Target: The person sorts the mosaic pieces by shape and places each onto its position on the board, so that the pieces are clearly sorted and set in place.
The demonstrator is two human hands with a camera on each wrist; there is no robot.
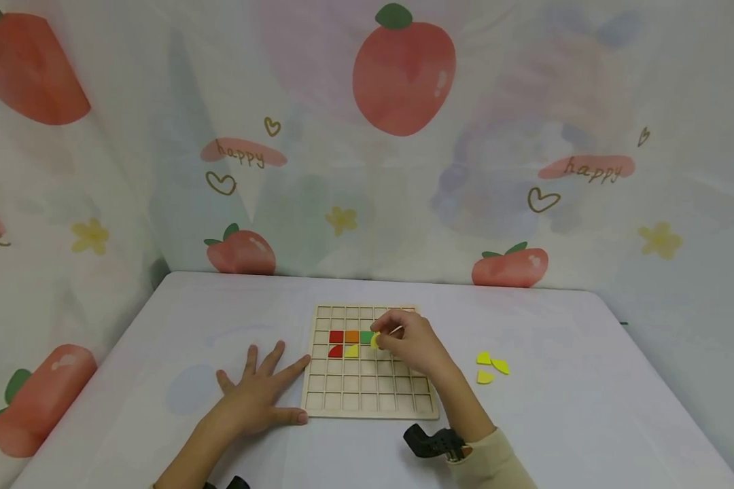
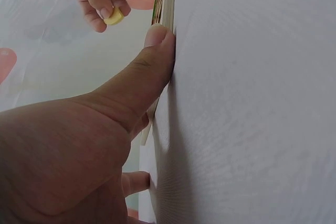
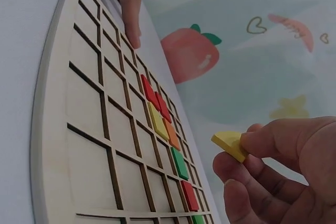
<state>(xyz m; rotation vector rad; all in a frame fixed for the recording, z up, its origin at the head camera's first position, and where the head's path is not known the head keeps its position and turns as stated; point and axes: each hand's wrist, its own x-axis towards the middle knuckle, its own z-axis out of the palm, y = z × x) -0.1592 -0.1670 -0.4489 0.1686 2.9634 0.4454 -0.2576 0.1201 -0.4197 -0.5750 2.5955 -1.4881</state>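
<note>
A wooden grid board (image 1: pixel 369 404) lies flat on the table. My right hand (image 1: pixel 412 339) is over its upper right part and pinches a yellow quarter-circle piece (image 3: pixel 231 144) between thumb and fingers, above the board's surface. Red (image 1: pixel 336 336), orange (image 1: pixel 351 336) and green (image 1: pixel 365 337) squares sit in one row of cells. In the row nearer me lie a red rounded piece (image 1: pixel 336 351) and a yellow one (image 1: pixel 352 351). My left hand (image 1: pixel 251 397) rests with spread fingers on the table, its thumb and forefinger touching the board's left edge.
Several loose yellow pieces (image 1: pixel 484 377) lie on the white table (image 1: pixel 544 421) to the right of the board. Behind the table hangs a patterned cloth (image 1: pixel 391 204) with printed fruit. A black wrist camera (image 1: pixel 431 441) is on the right wrist.
</note>
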